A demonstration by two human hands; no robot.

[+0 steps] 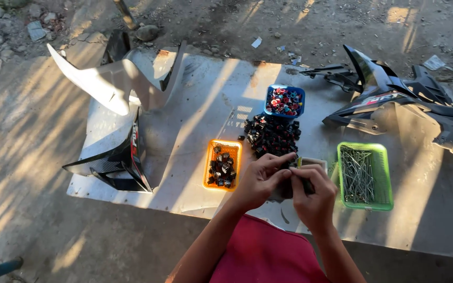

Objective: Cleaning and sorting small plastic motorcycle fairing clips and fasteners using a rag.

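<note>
My left hand [260, 178] and my right hand [314, 195] meet over a grey sheet [184, 136] lying on the ground. Together they pinch a small dark part [288, 181] between the fingertips; its exact shape is hidden by the fingers. Just beyond the hands lies a loose pile of small black clips [271, 134]. An orange basket [222, 164] with several black clips sits left of my left hand. A green basket [365, 176] of thin metal pins sits right of my right hand. A blue basket [284, 101] of red and mixed small parts stands behind the pile.
Motorcycle fairing panels lie around: a white one [112, 78] and a black one [115, 160] at the left, black ones [394, 99] at the right. A small white box [313, 162] shows behind my right hand. Dirt ground with stones and litter [148, 32] surrounds the sheet.
</note>
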